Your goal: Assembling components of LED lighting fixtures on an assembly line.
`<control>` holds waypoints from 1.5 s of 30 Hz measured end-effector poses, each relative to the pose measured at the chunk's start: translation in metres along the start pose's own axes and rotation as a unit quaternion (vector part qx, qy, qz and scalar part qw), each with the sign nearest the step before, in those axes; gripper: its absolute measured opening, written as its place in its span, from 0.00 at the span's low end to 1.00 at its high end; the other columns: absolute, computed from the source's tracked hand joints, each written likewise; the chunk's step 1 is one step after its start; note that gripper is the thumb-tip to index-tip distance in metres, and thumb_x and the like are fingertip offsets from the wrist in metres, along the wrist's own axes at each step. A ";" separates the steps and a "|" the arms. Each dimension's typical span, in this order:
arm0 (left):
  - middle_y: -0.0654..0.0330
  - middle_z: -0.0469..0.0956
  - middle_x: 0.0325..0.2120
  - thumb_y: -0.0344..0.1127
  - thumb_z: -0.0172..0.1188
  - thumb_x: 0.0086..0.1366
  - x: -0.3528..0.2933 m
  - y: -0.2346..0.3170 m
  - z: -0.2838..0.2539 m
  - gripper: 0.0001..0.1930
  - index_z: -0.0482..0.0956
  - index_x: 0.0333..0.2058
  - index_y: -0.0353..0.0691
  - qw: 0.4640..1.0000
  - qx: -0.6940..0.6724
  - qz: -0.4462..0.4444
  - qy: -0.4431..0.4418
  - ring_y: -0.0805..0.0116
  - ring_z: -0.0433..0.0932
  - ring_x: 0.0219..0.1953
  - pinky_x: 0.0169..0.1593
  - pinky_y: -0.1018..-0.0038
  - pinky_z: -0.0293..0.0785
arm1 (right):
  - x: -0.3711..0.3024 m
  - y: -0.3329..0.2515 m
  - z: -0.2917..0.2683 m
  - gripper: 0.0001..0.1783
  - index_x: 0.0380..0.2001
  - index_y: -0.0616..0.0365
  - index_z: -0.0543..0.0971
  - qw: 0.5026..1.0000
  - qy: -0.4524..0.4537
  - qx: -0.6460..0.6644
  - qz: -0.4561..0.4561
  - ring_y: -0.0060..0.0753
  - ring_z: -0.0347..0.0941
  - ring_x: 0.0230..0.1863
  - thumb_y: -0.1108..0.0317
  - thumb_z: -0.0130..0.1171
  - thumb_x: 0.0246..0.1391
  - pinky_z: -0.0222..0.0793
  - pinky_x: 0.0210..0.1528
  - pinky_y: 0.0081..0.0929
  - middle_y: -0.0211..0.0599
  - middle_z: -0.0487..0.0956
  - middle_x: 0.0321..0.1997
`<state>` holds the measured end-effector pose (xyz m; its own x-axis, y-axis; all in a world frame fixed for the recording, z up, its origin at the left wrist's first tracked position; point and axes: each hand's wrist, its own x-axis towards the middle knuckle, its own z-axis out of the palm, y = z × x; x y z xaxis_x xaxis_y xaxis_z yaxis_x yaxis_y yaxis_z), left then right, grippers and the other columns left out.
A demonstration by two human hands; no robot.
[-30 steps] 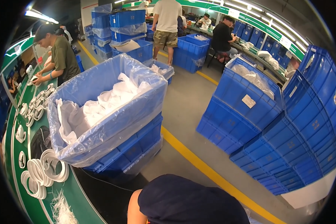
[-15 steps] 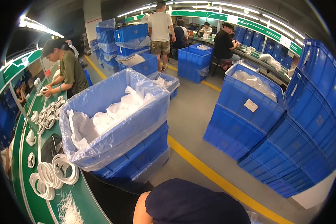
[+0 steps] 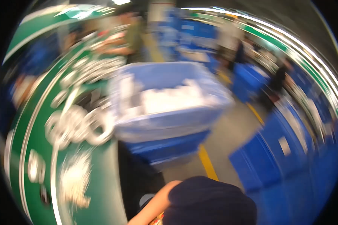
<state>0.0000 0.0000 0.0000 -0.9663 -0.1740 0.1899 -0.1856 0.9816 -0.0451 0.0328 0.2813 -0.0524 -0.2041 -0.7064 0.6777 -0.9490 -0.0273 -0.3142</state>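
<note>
Neither of my hands shows in the head view. A bare forearm of mine [image 3: 154, 206] comes out of a dark navy sleeve [image 3: 210, 202] at the lower edge and runs down to the left; its hand lies beyond the picture. It looks like my right arm. Left of it, on the green worktable [image 3: 105, 180], lies a loose heap of thin white strips [image 3: 76, 176]. Several white rings [image 3: 99, 125] stand together behind the heap. Motion blur smears most details.
A large blue crate [image 3: 169, 129] lined with clear plastic, holding white pieces [image 3: 172, 99], stands on another crate beside the table. Blue crates [image 3: 259, 161] are stacked at the right. A blurred co-worker [image 3: 133, 35] is at the table's far end. Yellow lines [image 3: 208, 163] mark the floor.
My view has swung to the left, so the crates and people sit further right and more of the worktable shows. More of my bare forearm has come into the picture.
</note>
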 end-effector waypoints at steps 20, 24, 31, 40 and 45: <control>0.47 0.68 0.47 0.40 0.57 0.53 0.218 0.087 0.010 0.25 0.65 0.47 0.33 0.934 -0.285 0.105 0.190 0.50 0.66 0.51 0.55 0.65 0.61 | 0.070 0.019 -0.075 0.32 0.46 0.58 0.69 0.961 -0.265 -0.015 0.081 0.42 0.63 0.49 0.57 0.63 0.35 0.61 0.46 0.40 0.45 0.63 0.55; 0.45 0.70 0.44 0.49 0.62 0.45 0.278 0.120 0.016 0.33 0.64 0.46 0.32 0.963 -0.226 -0.148 0.007 0.51 0.68 0.48 0.50 0.52 0.65 | 0.113 0.031 -0.066 0.55 0.58 0.56 0.56 0.921 -0.345 -0.018 0.180 0.62 0.40 0.64 0.46 0.68 0.27 0.40 0.57 0.65 0.55 0.45 0.64; 0.43 0.75 0.30 0.33 0.62 0.39 0.290 0.185 0.049 0.13 0.77 0.25 0.32 0.934 -0.351 -0.052 0.036 0.48 0.75 0.34 0.40 0.64 0.74 | 0.102 0.037 -0.083 0.59 0.55 0.64 0.59 0.879 -0.446 -0.093 0.139 0.64 0.42 0.63 0.38 0.67 0.20 0.38 0.56 0.66 0.62 0.48 0.62; 0.54 0.75 0.36 0.34 0.64 0.46 0.304 0.222 0.066 0.24 0.66 0.42 0.37 0.875 -0.410 -0.257 0.016 0.58 0.71 0.46 0.44 0.65 0.70 | 0.102 0.029 -0.100 0.47 0.52 0.61 0.63 0.883 -0.440 0.028 0.159 0.59 0.54 0.57 0.57 0.68 0.23 0.49 0.58 0.47 0.56 0.64 0.54; 0.49 0.73 0.30 0.22 0.55 0.44 0.287 0.240 0.077 0.17 0.66 0.36 0.37 0.820 -0.533 -0.087 0.188 0.46 0.72 0.33 0.37 0.60 0.71 | 0.108 0.026 -0.117 0.58 0.57 0.64 0.53 0.915 -0.365 0.008 0.171 0.60 0.45 0.61 0.55 0.71 0.20 0.43 0.61 0.50 0.57 0.51 0.62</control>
<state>-0.3355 0.1800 -0.0323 -0.7809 -0.4786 0.4015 0.1419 0.4901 0.8600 -0.0424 0.2867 0.0902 -0.2674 -0.9598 -0.0850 -0.8550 0.2770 -0.4385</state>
